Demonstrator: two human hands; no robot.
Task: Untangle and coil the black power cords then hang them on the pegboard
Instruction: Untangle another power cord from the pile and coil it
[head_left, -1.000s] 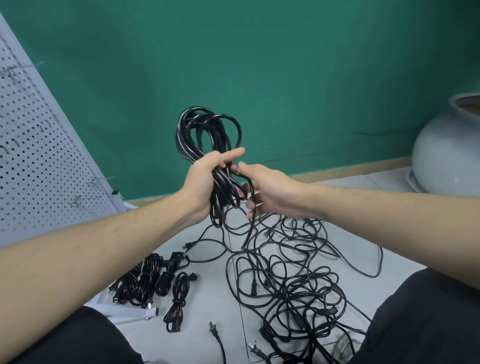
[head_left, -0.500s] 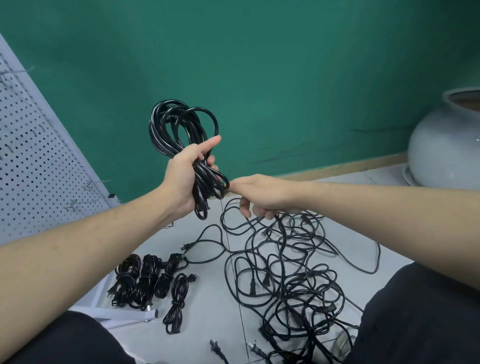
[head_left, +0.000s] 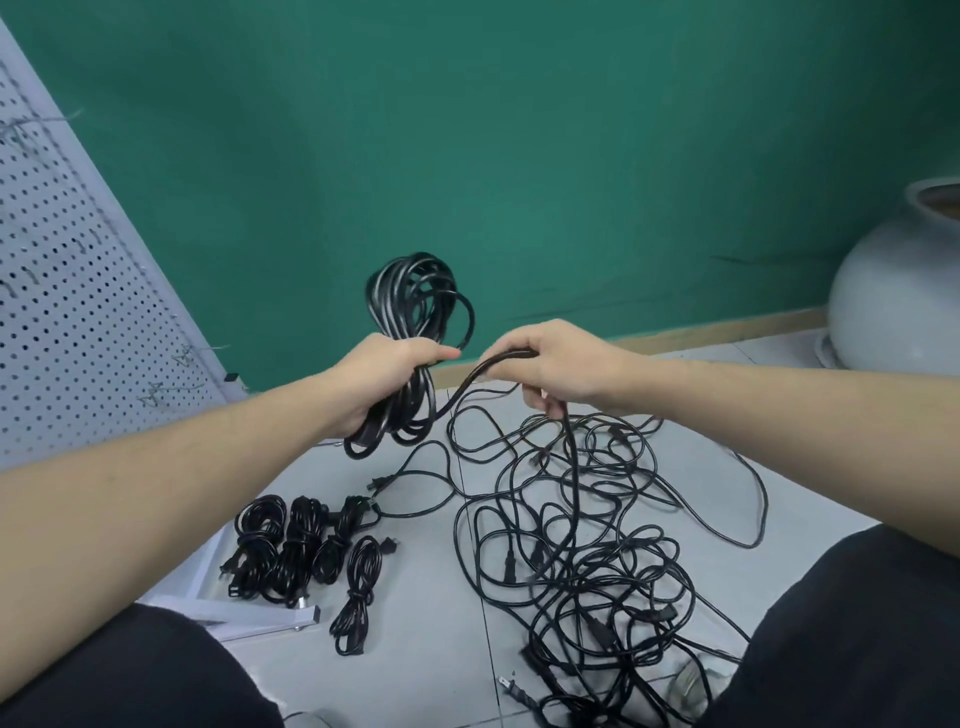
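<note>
Left hand (head_left: 382, 382) fist-clamps the limp coil (head_left: 415, 332); right hand (head_left: 558, 371) pinches its springy free strand (head_left: 470, 382) just beside—feed there, likely snags below.

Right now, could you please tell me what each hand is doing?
Left hand: closed around the coil of cord.
Right hand: closed on the loose cord running down to the tangle.

Glossy black coiled power cord (head_left: 415, 306) — white sheen along its loops. Tangled cords on floor (head_left: 582, 545): black. White perforated metal pegboard (head_left: 67, 291) — regular dark hole grid. Wall (head_left: 519, 130): teal green. Rounded ceramic pot (head_left: 893, 306): pale grey.
</note>
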